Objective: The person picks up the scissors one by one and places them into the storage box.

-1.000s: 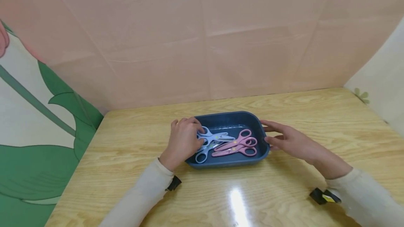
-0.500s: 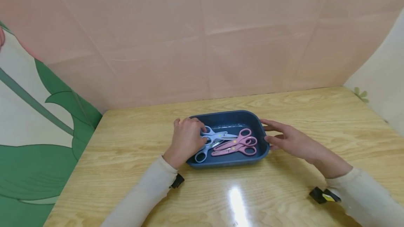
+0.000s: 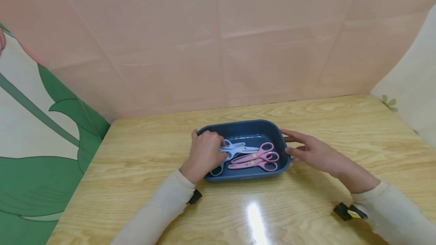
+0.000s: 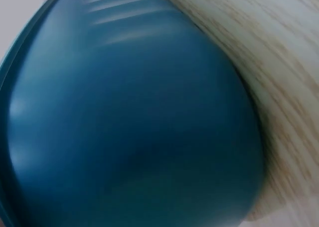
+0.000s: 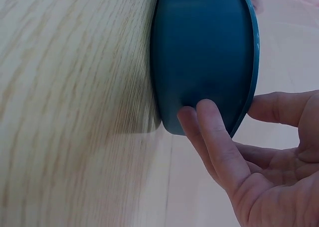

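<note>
A dark blue tray (image 3: pixel 243 178) lies lengthwise before me, holding light blue and pink scissors. Inside its left end my left hand (image 3: pixel 205 153) grips the handles of a pair of light blue scissors (image 3: pixel 240 149); the fingertips are partly hidden. Another light blue pair lies beneath it, its lower handle loop (image 3: pixel 217 171) just visible. To the right lie two pairs of pink scissors (image 3: pixel 254 158), overlapping, handles rightward. My right hand (image 3: pixel 313 152) rests fairly straight fingers against the tray's right end. The right wrist view shows fingertips (image 5: pixel 209 110) on its outer wall.
Wood-grain table (image 3: pixel 153 150) lies under the tray, with a bright reflection at the front. A pink cloth (image 3: pixel 218 48) hangs behind the far edge. Patterned cloths with green leaves (image 3: pixel 64 97) hang at the left, and a pale one stands at the right.
My left hand has slid right in the tray with the light blue scissors. The pink scissors have shifted slightly right and toward me at their handles. The right hand has stayed put.
</note>
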Action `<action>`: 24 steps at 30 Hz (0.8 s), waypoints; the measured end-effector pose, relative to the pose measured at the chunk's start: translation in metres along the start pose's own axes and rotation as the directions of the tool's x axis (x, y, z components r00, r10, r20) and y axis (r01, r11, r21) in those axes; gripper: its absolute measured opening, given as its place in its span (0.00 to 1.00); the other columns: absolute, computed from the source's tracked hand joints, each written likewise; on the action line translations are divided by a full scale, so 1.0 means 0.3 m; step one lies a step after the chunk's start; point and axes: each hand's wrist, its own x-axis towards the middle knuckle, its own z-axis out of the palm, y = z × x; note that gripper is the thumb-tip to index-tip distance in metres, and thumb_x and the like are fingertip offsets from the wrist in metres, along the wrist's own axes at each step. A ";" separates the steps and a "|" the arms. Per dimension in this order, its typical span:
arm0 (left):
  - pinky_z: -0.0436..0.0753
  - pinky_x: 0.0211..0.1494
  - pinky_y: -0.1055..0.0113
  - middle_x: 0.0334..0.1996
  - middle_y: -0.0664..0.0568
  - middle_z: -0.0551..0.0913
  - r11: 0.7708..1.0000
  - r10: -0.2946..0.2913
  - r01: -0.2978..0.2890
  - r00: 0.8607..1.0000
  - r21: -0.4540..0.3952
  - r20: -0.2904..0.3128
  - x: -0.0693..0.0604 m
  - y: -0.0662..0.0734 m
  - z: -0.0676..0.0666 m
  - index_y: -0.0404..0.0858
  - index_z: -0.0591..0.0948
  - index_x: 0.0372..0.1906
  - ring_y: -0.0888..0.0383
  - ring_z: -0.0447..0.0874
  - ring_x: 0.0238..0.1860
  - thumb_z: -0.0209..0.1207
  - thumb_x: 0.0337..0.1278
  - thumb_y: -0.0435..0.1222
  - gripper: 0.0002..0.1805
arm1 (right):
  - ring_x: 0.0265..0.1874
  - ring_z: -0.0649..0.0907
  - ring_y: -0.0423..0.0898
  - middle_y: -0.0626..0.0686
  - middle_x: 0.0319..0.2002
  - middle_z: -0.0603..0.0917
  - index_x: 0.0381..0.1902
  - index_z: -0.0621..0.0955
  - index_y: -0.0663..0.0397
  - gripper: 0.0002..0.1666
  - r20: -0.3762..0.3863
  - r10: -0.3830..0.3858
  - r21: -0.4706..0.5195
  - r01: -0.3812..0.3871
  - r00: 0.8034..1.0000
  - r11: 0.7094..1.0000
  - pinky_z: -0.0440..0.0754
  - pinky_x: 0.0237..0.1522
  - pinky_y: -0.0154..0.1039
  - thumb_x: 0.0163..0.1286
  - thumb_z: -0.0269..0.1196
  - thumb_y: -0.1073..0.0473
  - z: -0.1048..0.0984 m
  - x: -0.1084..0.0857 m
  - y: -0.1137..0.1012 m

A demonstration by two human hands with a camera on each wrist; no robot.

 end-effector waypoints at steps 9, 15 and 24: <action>0.61 0.69 0.28 0.35 0.56 0.90 1.000 0.019 -0.019 0.999 0.007 0.031 0.002 0.015 0.009 0.49 0.91 0.32 0.52 0.84 0.46 0.72 0.49 0.43 0.05 | 0.56 0.83 0.60 0.74 0.71 0.63 0.79 0.54 0.57 0.39 -0.008 0.002 -0.018 -0.002 1.000 1.000 0.88 0.47 0.41 0.76 0.56 0.59 0.001 -0.002 -0.005; 0.58 0.69 0.26 0.37 0.57 0.90 0.998 0.064 -0.064 0.998 -0.012 0.023 0.005 0.014 0.010 0.49 0.92 0.33 0.53 0.85 0.47 0.72 0.49 0.41 0.05 | 0.55 0.84 0.59 0.74 0.71 0.62 0.79 0.54 0.56 0.39 -0.005 0.011 -0.021 -0.011 1.000 1.000 0.88 0.47 0.42 0.77 0.56 0.58 0.000 -0.003 -0.004; 0.54 0.70 0.24 0.33 0.57 0.90 0.994 0.104 -0.104 0.994 -0.025 0.030 0.010 0.024 0.021 0.49 0.91 0.33 0.55 0.85 0.44 0.73 0.49 0.41 0.05 | 0.56 0.83 0.60 0.74 0.71 0.62 0.79 0.54 0.57 0.39 -0.008 -0.003 -0.023 0.003 1.000 1.000 0.87 0.47 0.41 0.77 0.56 0.58 -0.002 -0.006 -0.002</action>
